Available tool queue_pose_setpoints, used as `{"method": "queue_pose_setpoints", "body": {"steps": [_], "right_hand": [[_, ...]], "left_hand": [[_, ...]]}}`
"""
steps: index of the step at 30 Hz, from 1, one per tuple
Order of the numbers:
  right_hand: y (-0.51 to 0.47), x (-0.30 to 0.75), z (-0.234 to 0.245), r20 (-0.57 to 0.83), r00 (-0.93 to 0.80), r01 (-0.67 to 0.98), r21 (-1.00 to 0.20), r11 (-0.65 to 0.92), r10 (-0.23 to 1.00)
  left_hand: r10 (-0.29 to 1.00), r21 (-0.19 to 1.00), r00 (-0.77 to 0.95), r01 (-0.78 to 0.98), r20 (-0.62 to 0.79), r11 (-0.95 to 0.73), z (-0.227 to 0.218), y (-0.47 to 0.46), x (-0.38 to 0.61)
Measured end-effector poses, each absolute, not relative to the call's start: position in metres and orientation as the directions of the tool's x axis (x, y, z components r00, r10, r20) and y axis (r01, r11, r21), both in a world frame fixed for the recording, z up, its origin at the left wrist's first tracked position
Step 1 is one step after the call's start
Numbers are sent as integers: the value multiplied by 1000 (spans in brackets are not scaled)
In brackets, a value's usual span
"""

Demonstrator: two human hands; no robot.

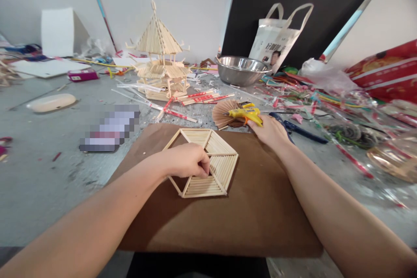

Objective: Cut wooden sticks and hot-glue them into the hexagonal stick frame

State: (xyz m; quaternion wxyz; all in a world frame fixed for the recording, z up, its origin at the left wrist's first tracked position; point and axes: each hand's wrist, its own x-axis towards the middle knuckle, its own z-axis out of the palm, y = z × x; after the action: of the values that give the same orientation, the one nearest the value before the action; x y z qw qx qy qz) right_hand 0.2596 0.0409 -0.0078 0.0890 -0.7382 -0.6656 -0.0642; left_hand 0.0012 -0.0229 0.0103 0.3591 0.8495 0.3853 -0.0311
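Note:
A flat hexagonal frame of pale wooden sticks (224,169) lies on a brown board (260,213) in front of me. Thin sticks fill several of its triangular sections, while the left ones are open. My left hand (187,160) rests over the frame, fingers pinched down near its centre; what they hold, if anything, is hidden. Beyond the board's far right corner, my right hand (272,132) is closed on a yellow hot glue gun (246,114), its nozzle facing left. Behind the gun is a brown pleated fan-shaped piece (223,113).
A stick-built pagoda (161,43) stands at the back, with red-printed chopsticks (202,97) before it. A metal bowl (243,71) sits by a white bag (276,39). To the left lies a blurred-out phone (110,128); dark-blue pliers (302,132) and plastic wrappers clutter the right.

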Motion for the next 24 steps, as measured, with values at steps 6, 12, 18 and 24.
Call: {"method": "queue_pose_setpoints", "body": {"steps": [6, 12, 18, 24], "right_hand": [[40, 259, -8, 219, 106, 994, -48, -98, 970], [40, 259, -8, 216, 104, 994, -45, -97, 971], [41, 259, -8, 218, 101, 995, -42, -94, 971], [41, 260, -8, 217, 104, 994, -39, -98, 971]], "left_hand": [[622, 600, 713, 663, -323, -448, 12, -23, 2], [631, 602, 699, 675, -337, -426, 12, -24, 2], [634, 598, 698, 677, -335, -429, 12, -24, 2], [639, 581, 693, 685, -333, -439, 13, -25, 2]]}}
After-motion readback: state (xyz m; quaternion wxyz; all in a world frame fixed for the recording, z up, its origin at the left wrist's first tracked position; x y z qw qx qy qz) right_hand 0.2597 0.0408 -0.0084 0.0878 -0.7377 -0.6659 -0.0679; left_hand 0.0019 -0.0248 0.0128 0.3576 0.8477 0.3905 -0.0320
